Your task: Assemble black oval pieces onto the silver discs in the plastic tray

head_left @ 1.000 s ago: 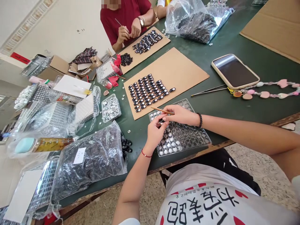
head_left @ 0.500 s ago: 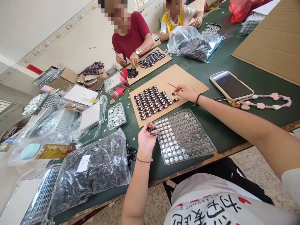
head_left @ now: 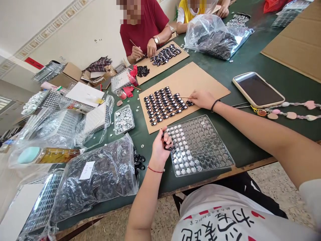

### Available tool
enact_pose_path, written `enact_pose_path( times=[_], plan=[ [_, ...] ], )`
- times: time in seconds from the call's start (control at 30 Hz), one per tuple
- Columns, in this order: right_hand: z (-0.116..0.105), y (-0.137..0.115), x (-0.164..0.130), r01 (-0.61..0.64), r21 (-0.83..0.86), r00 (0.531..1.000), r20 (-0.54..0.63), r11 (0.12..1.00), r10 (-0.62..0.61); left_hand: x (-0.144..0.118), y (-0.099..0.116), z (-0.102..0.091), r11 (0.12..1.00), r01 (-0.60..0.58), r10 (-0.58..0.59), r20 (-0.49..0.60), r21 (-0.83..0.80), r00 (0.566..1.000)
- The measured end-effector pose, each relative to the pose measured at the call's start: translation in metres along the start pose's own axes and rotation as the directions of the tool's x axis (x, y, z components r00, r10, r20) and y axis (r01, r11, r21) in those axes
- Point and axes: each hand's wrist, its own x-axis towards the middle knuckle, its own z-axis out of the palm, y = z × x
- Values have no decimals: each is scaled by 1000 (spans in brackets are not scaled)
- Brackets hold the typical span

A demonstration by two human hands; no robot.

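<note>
My right hand [head_left: 202, 99] is closed around a thin wooden stick [head_left: 185, 97] that points left over the cardboard sheet [head_left: 193, 75]. Its fingers are down beside a black piece with a pale top [head_left: 190, 103] at the right end of a row. Several rows of such small black oval pieces [head_left: 163, 105] lie on the cardboard. Black plastic pieces [head_left: 168, 146] poke out between the curled fingers of my left hand [head_left: 162, 147]. That hand is at the left edge of a clear plastic tray [head_left: 213, 147], whose left pockets hold round white discs [head_left: 179, 147].
A clear box of small discs [head_left: 124, 119] and a bag of black pieces [head_left: 97, 177] are on the left. A phone [head_left: 258, 88] with a beaded strap lies right. Across the table, a person in red [head_left: 144, 33] works at another cardboard sheet [head_left: 173, 63].
My right hand has come down at the row's end, and the stick now lies nearly level. My left fingers have curled tighter around the black pieces. The view has shifted slightly.
</note>
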Motion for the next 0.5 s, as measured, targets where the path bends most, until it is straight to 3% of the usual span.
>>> enact_pose_path(
  times=[0.17, 0.3, 0.43, 0.5],
  plan=[
    [-10, -8, -3, -11, 119, 996, -88, 993, 22, 1, 1, -2, 999, -6, 6, 27, 31, 1000],
    [-27, -39, -21, 42, 351, 977, -209, 936, 35, 1, 2, 0, 995, 10, -16, 58, 98, 998],
    [-38, -82, -58, 170, 552, 984, -55, 816, -167, 2, 1, 0, 989, -10, -7, 112, 145, 994],
    [-39, -98, -77, 206, 609, 940, 94, 766, -327, 4, 0, -1, 987, -30, 10, 123, 161, 992]
  ],
)
